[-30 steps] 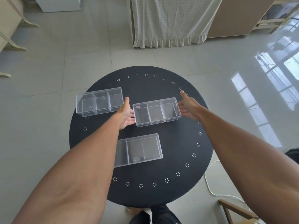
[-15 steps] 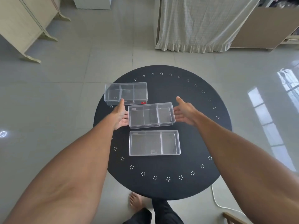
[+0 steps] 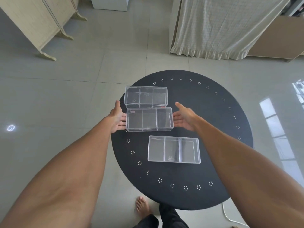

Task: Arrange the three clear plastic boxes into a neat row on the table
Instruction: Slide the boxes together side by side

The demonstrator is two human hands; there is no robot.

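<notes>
Three clear plastic boxes, each split into three compartments, are on a round black table (image 3: 209, 112). The far box (image 3: 146, 96) lies near the table's left rim. Just in front of it and nearly parallel is the middle box (image 3: 149, 120). My left hand (image 3: 117, 118) presses its left end and my right hand (image 3: 185, 118) its right end, fingers flat, so the box is clamped between them. The near box (image 3: 174, 149) lies apart, closer to me and shifted to the right.
The middle box's left end and my left hand are at the table's left edge. A bare foot (image 3: 142, 206) and a white cable (image 3: 228, 214) are on the tiled floor below. A wooden cabinet (image 3: 37, 18) and a curtain (image 3: 222, 25) stand farther back.
The middle box has travelled left between my hands, from right of the far box to directly in front of it. The camera view has also shifted.
</notes>
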